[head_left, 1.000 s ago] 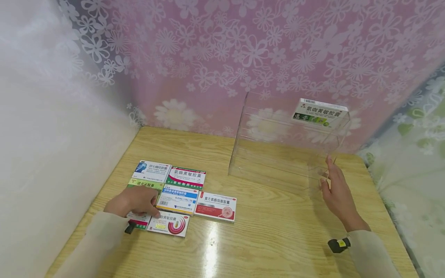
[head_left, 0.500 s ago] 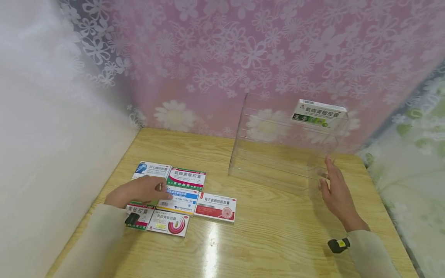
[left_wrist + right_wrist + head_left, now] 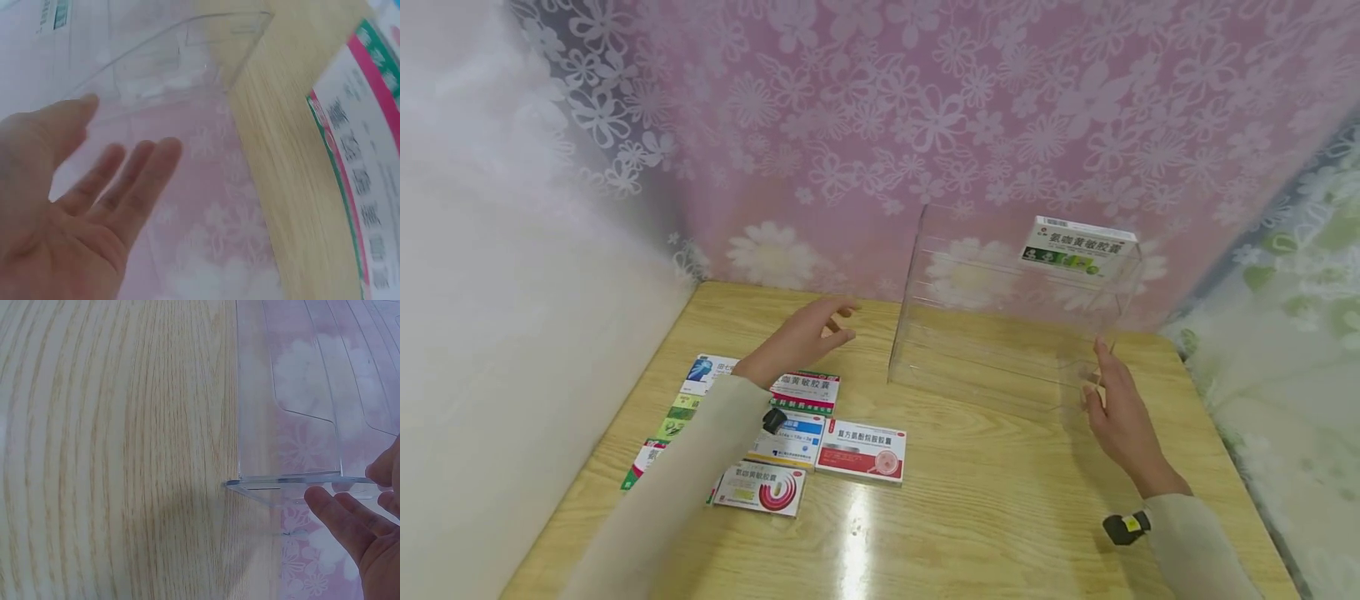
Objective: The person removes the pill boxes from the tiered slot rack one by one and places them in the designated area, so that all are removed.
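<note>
My left hand (image 3: 799, 340) is in the air over the table's back half, thumb and fingers apart with nothing between them. In the left wrist view its fingers point towards the side of a clear acrylic display rack (image 3: 150, 59). On that tiered rack's far side, my right hand (image 3: 1118, 412) holds the right side panel. The right wrist view has the panel (image 3: 290, 480) between thumb and fingers. High on the rack leans a white-and-green medicine box (image 3: 1078, 252). Below my left wrist lie several flat medicine boxes, among them a green-and-crimson one (image 3: 808, 395), partly covered by the arm.
A white-and-red box (image 3: 861, 452) lies at the right end of the group, beside a blue-and-white box (image 3: 790, 440). In front is a box with pink rings (image 3: 760, 490). The wood table (image 3: 970, 508) meets a pink floral curtain (image 3: 850, 167) behind and a white wall (image 3: 535, 292) at left.
My left hand has left the boxes, moving up and right towards the rack, its fingers spreading. The right hand keeps its hold at the panel. The view has shifted slightly.
</note>
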Available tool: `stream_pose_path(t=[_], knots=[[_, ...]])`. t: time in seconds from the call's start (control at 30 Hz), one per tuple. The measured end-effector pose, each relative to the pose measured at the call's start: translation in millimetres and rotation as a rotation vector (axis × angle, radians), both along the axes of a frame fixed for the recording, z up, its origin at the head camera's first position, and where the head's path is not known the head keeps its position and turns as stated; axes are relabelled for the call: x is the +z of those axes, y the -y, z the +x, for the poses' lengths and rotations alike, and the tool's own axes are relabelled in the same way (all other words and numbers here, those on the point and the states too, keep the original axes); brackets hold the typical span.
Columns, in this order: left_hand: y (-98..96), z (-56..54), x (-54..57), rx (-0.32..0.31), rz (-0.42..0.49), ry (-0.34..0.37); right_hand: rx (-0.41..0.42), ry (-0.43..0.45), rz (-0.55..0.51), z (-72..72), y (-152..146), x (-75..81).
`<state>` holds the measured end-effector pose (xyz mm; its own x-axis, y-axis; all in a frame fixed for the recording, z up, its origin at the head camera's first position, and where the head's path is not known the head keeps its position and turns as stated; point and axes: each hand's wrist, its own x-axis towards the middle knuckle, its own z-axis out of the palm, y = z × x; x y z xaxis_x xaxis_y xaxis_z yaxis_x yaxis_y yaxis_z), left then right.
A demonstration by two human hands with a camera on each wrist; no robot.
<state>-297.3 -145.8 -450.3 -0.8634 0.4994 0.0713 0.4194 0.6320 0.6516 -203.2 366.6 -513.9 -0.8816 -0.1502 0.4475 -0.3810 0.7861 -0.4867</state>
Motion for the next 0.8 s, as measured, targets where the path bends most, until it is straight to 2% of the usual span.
stream_pose_path(t=[0.17,0.27,0.47,0.67,0.8], knots=[[-31.0,-10.7,4.4,-0.069,0.134,-0.045,0.014,-0.008,-0.002,0.2,0.7,0.9],[-45.5,-17.2,5.6,-0.092,0.175,-0.076,0.012,-0.009,-0.005,0.6,0.2,1.8],[-65.2,-28.9,0.6,-0.11,0.144,-0.138,0.002,-0.007,-0.001,0.6,0.0,1.9],[-74.6,-32.4,-4.0,-0.117,0.13,-0.121,0.014,-0.021,-0.004,-1.0,0.0,0.7],[-78.4,-34.0,-8.0,-0.102,0.141,-0.147,0.015,-0.025,0.018,-0.3,-0.4,0.1]])
